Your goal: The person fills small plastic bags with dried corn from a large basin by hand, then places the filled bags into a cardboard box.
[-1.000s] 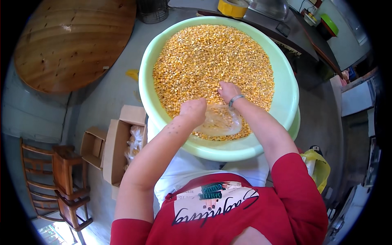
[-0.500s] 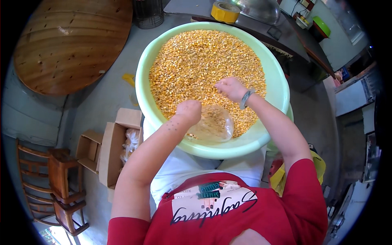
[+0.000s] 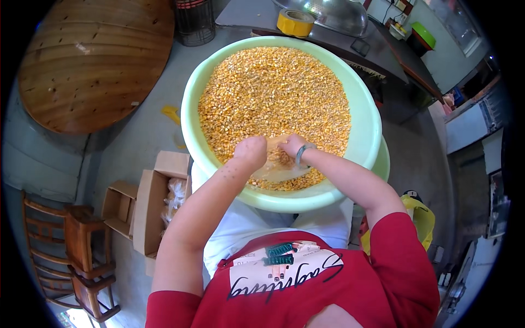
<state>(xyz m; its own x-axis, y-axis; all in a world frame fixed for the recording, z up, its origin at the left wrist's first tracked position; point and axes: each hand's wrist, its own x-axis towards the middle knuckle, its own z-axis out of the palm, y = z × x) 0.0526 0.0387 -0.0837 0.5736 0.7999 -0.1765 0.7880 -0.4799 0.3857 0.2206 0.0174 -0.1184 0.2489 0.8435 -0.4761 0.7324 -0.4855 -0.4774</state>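
Observation:
Golden dried corn kernels (image 3: 273, 87) fill a large pale green basin (image 3: 369, 134), which is over my lap. My left hand (image 3: 252, 151) is closed on the rim of a clear plastic bag (image 3: 273, 174) above the near part of the corn. Through the film, some kernels show in or behind the bag. Close by on the right, my right hand (image 3: 293, 145) is at the bag's mouth with its fingers curled together. Whatever those fingers hold is hidden. A bracelet (image 3: 304, 155) circles my right wrist.
Left of the basin stand an open cardboard box (image 3: 147, 210) holding clear bags and a smaller box (image 3: 119, 208). Wooden chairs (image 3: 82, 240) and a round wooden tabletop (image 3: 98, 60) are farther left. A yellow tape roll (image 3: 295, 23) lies on the table beyond.
My right hand has moved from over the corn, left and nearer, to the bag's mouth. My left hand still grips the bag, which has changed shape.

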